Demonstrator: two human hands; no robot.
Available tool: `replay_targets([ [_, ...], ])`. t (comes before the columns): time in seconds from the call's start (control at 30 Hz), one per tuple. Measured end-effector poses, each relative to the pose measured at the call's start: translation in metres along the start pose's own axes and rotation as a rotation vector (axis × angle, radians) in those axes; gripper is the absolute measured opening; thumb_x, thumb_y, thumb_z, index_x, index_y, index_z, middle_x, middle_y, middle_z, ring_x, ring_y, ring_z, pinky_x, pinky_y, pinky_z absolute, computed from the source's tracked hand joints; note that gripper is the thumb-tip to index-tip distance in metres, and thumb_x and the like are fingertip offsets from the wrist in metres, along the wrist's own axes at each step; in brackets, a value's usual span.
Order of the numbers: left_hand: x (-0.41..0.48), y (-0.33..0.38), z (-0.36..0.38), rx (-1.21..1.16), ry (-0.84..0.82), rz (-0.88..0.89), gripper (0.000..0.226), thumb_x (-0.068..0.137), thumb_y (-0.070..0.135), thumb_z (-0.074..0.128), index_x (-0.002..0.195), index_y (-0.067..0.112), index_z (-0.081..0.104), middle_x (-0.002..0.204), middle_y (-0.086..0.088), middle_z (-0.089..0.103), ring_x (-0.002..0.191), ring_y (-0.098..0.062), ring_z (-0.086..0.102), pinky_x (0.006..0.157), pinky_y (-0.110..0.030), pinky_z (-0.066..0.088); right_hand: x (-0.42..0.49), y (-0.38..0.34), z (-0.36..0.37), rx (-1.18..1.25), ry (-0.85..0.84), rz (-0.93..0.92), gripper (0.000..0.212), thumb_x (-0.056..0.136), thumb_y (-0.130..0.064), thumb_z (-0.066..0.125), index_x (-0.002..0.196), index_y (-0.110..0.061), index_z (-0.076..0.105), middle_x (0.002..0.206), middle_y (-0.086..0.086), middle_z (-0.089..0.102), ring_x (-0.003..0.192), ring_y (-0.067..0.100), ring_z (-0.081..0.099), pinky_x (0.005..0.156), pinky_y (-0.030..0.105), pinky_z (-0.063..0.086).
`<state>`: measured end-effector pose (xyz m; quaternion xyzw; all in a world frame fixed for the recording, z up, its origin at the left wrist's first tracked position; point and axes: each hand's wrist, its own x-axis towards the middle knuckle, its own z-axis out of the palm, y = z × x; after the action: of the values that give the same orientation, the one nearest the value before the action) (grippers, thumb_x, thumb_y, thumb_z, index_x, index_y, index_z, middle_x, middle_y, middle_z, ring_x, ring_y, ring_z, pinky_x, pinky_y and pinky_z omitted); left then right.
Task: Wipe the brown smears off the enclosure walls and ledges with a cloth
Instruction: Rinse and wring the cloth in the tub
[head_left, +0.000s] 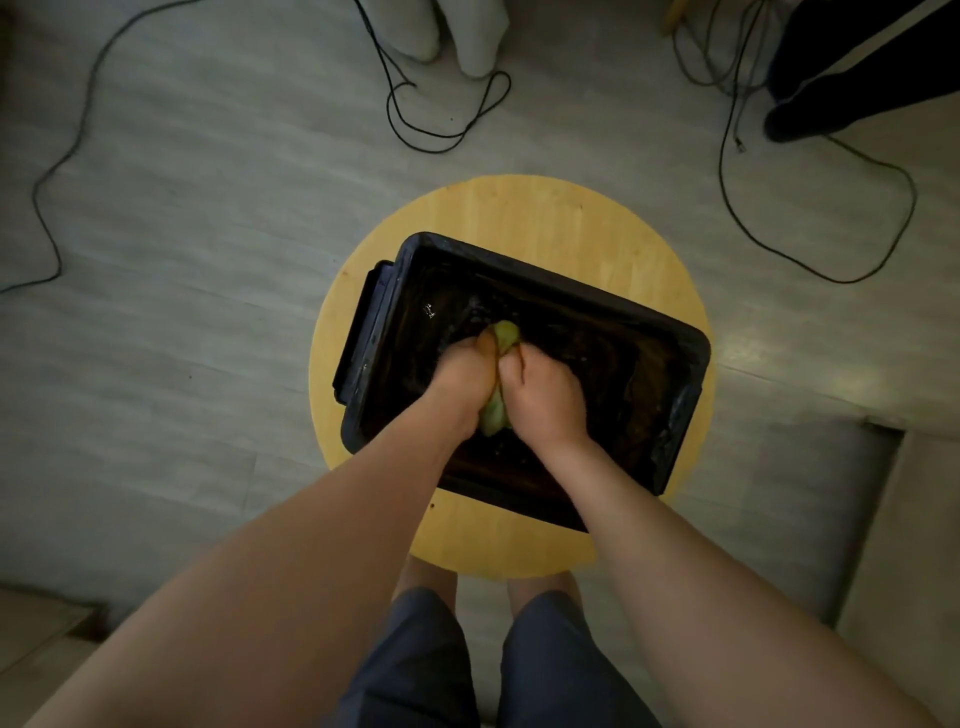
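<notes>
A black rectangular enclosure stands on a round wooden stool. Its inside is dark, with brownish smears showing on the right inner wall. Both my hands are down inside it, side by side. My left hand and my right hand are each closed around a yellow-green cloth, which is bunched between them and sticks out past the fingers and below the palms. The enclosure floor under my hands is hidden.
Black cables loop over the grey floor behind the stool and at the right. Another person's feet stand at the top, dark trouser legs at the top right. A grey seat edges in on the right.
</notes>
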<state>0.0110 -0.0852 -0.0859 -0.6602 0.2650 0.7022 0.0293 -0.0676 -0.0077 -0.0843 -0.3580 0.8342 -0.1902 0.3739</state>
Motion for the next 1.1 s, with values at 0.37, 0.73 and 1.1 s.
replay_targets([
  [0.37, 0.011, -0.012, -0.008, -0.029, 0.151, -0.092, 0.052, 0.097, 0.034, 0.051, 0.146, 0.019, 0.041, 0.133, -0.015, 0.058, 0.116, -0.038, 0.062, 0.097, -0.057, 0.056, 0.015, 0.024, 0.009, 0.195, 0.006, 0.654, 0.068, 0.104, -0.049, 0.051, 0.158, -0.013, 0.029, 0.156, 0.018, 0.037, 0.138, 0.040, 0.045, 0.108, 0.046, 0.045],
  [0.73, 0.010, -0.007, -0.027, 0.106, 0.221, 0.070, 0.017, 0.104, 0.031, 0.059, 0.119, 0.027, 0.055, 0.102, 0.000, 0.060, 0.086, -0.016, 0.058, 0.071, -0.030, 0.048, 0.015, 0.040, -0.024, 0.650, 0.002, 0.693, 0.042, 0.101, -0.040, 0.060, 0.135, -0.024, 0.040, 0.131, 0.008, 0.057, 0.115, 0.029, 0.060, 0.102, 0.048, 0.052],
  [1.1, 0.003, -0.008, -0.024, 0.123, 0.196, 0.052, 0.028, 0.098, 0.013, 0.051, 0.102, 0.037, 0.065, 0.109, -0.003, 0.068, 0.103, -0.030, 0.065, 0.093, -0.047, 0.057, 0.020, 0.030, -0.043, 0.552, -0.300, 0.904, 0.020, 0.092, -0.031, 0.056, 0.095, -0.014, 0.067, 0.099, 0.009, 0.068, 0.100, 0.033, 0.068, 0.086, 0.040, 0.054],
])
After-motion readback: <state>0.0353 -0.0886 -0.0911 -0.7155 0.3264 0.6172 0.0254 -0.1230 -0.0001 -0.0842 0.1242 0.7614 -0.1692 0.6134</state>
